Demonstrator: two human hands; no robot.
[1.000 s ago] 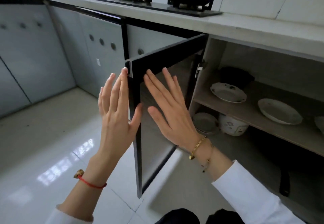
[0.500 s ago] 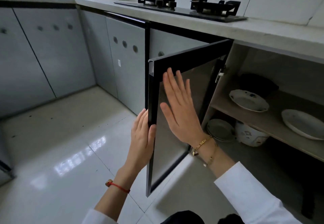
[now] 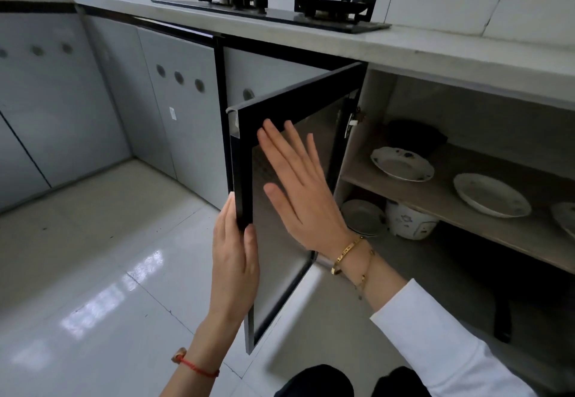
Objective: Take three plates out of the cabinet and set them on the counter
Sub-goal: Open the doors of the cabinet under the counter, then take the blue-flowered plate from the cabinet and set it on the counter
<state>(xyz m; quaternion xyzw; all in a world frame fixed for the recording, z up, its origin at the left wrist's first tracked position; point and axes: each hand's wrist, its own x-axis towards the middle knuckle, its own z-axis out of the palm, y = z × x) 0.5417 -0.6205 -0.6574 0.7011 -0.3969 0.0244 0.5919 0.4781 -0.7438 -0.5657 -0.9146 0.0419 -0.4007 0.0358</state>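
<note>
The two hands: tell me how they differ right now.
The left hand grips the cabinet door's free edge, thumb wrapped around it; the right hand is flat and open against the door's inner panel. The left wrist wears a red string, the right gold bracelets. Both are on the same open door.

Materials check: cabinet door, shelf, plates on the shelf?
Cabinet door: glossy black frame, probably metal or lacquered, around a grey semi-reflective panel, possibly frosted glass; it shows faint reflections. Shelf: matte, pale wood-grain board, likely laminate or plywood. Plates: glazed white ceramic by the look, with sheen and small printed floral marks.
</note>
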